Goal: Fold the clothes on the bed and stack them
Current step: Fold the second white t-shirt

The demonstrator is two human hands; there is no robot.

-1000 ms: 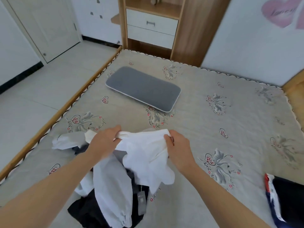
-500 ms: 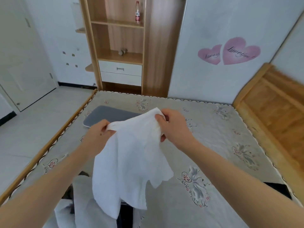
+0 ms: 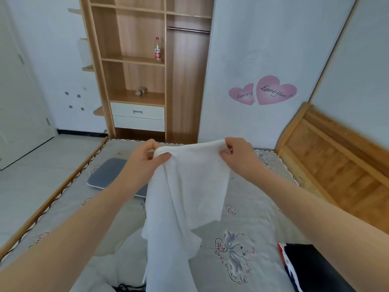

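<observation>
step: white cotton garment [image 3: 189, 197] held up over patterned grey mattress [image 3: 263, 207] | left hand [image 3: 145, 163], right hand [image 3: 237, 157] pinch its top edge | next: likely lay flat, fold

My left hand [image 3: 147, 160] and right hand [image 3: 236, 157] hold a garment [image 3: 185, 199] up over the bed [image 3: 259, 207]. A cushion [image 3: 109, 173] lies behind left; folded clothing [image 3: 311, 268] lies right; a shelf unit [image 3: 145, 66] stands beyond.
</observation>
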